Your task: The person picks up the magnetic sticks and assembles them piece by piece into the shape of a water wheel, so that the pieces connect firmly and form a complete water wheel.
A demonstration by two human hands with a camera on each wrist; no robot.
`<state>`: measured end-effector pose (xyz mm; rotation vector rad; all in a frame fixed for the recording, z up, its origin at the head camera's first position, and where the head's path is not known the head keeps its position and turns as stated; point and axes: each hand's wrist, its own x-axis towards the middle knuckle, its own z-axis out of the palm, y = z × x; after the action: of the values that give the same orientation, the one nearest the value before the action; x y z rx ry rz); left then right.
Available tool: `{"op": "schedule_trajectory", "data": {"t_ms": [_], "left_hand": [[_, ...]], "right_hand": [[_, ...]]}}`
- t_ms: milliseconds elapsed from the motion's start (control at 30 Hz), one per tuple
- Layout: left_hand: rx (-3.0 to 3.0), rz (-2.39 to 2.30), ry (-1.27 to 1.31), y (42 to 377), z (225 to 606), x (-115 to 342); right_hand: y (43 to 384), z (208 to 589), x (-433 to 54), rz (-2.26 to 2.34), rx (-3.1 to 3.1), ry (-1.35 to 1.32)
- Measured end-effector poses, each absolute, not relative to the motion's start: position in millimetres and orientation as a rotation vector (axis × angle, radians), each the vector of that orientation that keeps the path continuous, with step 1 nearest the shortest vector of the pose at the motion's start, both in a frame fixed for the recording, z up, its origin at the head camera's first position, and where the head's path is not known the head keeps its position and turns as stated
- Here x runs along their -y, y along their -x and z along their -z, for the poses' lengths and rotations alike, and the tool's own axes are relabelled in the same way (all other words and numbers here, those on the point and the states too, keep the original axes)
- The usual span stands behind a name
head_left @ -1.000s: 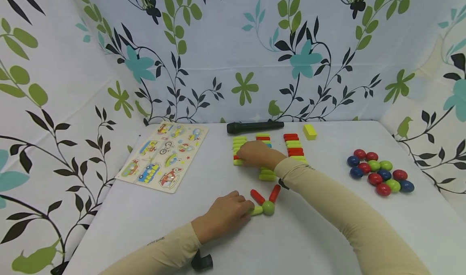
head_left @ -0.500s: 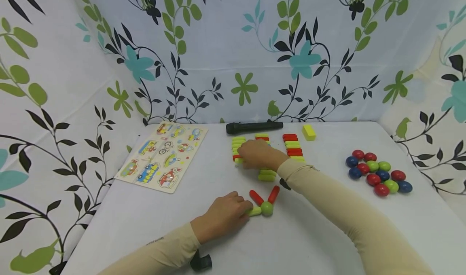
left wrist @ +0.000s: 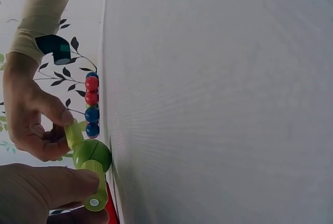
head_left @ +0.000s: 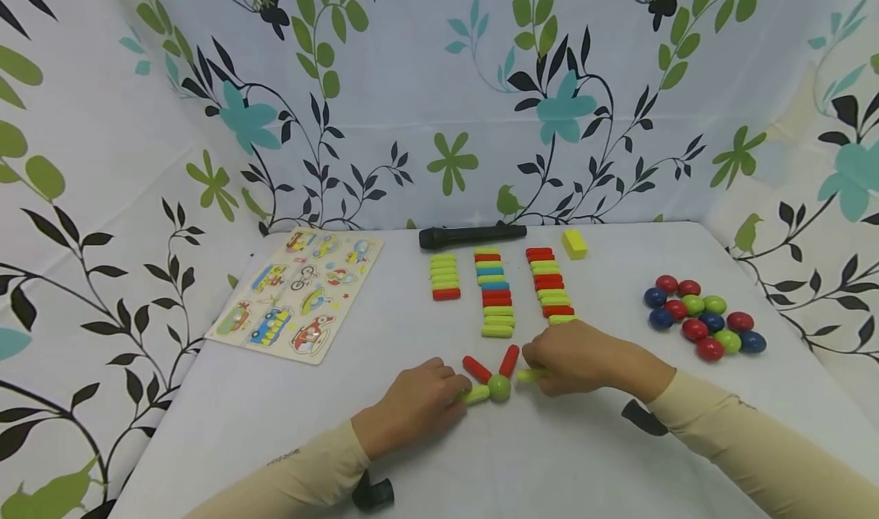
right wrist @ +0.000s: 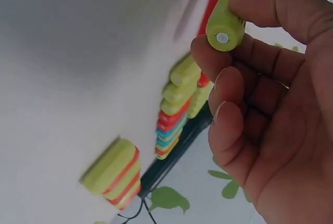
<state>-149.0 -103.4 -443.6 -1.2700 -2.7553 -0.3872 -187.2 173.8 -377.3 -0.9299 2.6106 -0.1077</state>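
Note:
A green ball [head_left: 499, 388] lies on the white table, with two red rods [head_left: 477, 369] fanning out from its far side in a V. My left hand [head_left: 415, 404] pinches a yellow-green rod [head_left: 475, 394] whose end meets the ball's left side. On the other side, my right hand [head_left: 580, 359] holds a second yellow-green rod [head_left: 527, 375] between thumb and index finger, its tip close to the ball. A pale round disc shows on the end of this right-hand rod [right wrist: 222, 38] in the right wrist view.
Behind the hands are three columns of coloured rods [head_left: 497, 321]. A black microphone [head_left: 474, 236] and a yellow block [head_left: 574, 244] lie at the back edge. A picture puzzle board [head_left: 295, 294] is left; several coloured balls [head_left: 709, 349] are grouped right.
My right hand has left the left-hand column and come toward me and to the right, bringing a yellow-green rod beside the ball. My left hand keeps its pinch on its rod.

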Motion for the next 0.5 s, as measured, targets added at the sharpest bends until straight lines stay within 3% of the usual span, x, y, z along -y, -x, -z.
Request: {"op": "schedule_trajectory", "data": {"t_ms": [500], "left_hand": [[2.712, 0.389, 1.29, 147.9, 441.3, 101.8]], "right_hand": [[180.2, 397.7, -172.6, 0.099, -2.639, 1.011]]}}
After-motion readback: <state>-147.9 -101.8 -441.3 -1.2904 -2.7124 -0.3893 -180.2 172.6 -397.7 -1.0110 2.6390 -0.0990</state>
